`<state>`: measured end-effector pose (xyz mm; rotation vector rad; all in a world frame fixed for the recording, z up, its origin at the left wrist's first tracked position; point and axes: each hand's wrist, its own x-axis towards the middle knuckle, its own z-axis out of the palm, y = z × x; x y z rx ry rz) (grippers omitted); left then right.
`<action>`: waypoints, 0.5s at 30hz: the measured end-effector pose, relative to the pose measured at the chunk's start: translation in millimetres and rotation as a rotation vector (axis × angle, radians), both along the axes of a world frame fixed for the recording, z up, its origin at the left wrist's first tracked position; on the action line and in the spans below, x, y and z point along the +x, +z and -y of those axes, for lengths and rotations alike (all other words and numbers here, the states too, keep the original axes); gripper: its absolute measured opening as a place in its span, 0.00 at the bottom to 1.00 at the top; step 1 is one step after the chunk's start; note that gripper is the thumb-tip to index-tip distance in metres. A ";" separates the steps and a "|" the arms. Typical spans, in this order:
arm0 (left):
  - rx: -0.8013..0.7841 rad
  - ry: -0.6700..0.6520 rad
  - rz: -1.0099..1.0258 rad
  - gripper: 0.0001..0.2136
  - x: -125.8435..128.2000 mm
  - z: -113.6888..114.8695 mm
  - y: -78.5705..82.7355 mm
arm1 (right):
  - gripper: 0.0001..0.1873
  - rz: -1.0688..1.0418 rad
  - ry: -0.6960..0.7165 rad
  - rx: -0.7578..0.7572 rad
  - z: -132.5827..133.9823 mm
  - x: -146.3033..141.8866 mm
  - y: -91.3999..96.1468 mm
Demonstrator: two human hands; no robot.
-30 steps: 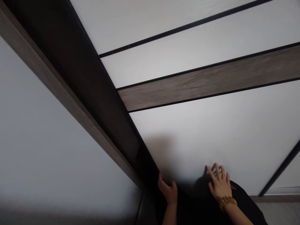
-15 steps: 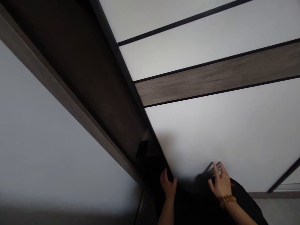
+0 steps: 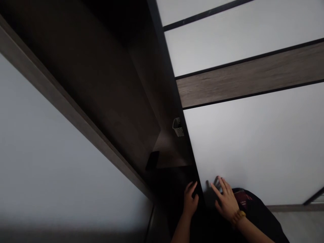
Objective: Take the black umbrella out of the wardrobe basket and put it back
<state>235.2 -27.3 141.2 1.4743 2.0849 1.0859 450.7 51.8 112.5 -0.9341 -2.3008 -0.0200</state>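
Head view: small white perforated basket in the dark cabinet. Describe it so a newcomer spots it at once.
Find the brown wood-grain band across the white door panel, then follow it left to the black upright edge. Just below that junction, a small white perforated basket sits against the edge. It is the only pale, holed thing among the dark surfaces, above a flat black object.

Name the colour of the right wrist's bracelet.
The bracelet is amber-orange, best seen in the head view.

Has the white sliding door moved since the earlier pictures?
Yes: the white sliding door slid right in view, away from the fixed dark wood frame.
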 end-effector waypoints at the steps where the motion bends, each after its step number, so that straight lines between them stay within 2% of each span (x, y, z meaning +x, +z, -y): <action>1: -0.011 -0.023 0.015 0.31 0.2 0.5 0.6 | 0.61 0.007 0.004 0.002 3.6 -4.5 1.9; 7: -0.012 -0.065 0.083 0.33 -15.8 3.5 1.8 | 0.62 0.060 -0.051 -0.015 13.5 -28.7 1.4; 15: -0.029 -0.009 0.060 0.35 -48.2 13.8 -3.2 | 0.60 0.127 -0.310 -0.137 16.6 -47.8 -14.6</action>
